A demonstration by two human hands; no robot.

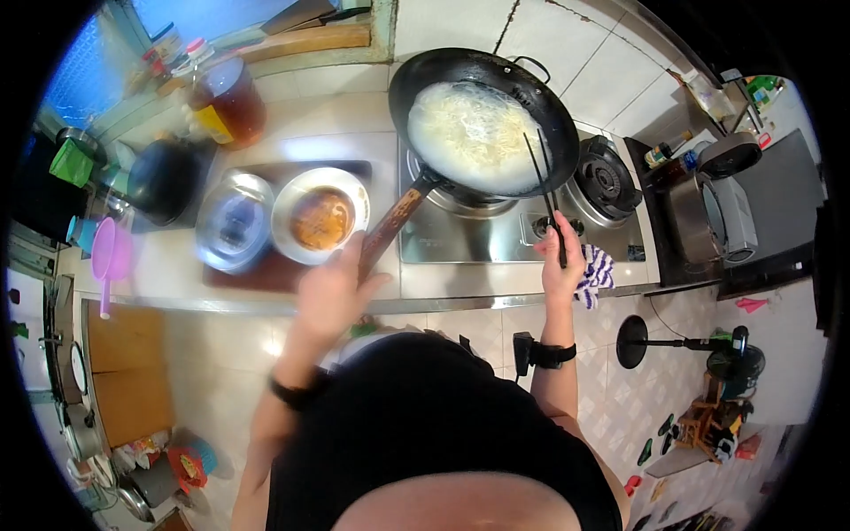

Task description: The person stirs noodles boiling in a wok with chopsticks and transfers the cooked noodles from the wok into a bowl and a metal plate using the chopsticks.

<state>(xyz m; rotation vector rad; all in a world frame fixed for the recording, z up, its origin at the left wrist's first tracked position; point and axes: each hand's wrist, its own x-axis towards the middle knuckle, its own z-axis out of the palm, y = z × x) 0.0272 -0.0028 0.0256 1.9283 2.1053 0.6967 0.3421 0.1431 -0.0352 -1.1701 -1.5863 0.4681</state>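
Note:
A black wok (560,124) with a wooden handle (394,221) sits on the stove, with pale noodles (482,124) in cloudy liquid inside. My right hand (563,261) grips a pair of dark chopsticks (552,208), whose tips reach over the wok's right side. Blurred by motion, my left hand (332,292) is at the lower end of the wok handle, thumb spread away from the fingers. Its fingertips are close to the rim of a white bowl (282,221) holding brown sauce (322,219). Whether the left hand touches handle or bowl is unclear.
Left of the bowl is a clear lidded container (235,221). A large oil jug (232,102) stands behind. A second burner (607,177) lies right of the wok, and a striped cloth (596,273) hangs at the counter edge. A pink strainer (111,252) is far left.

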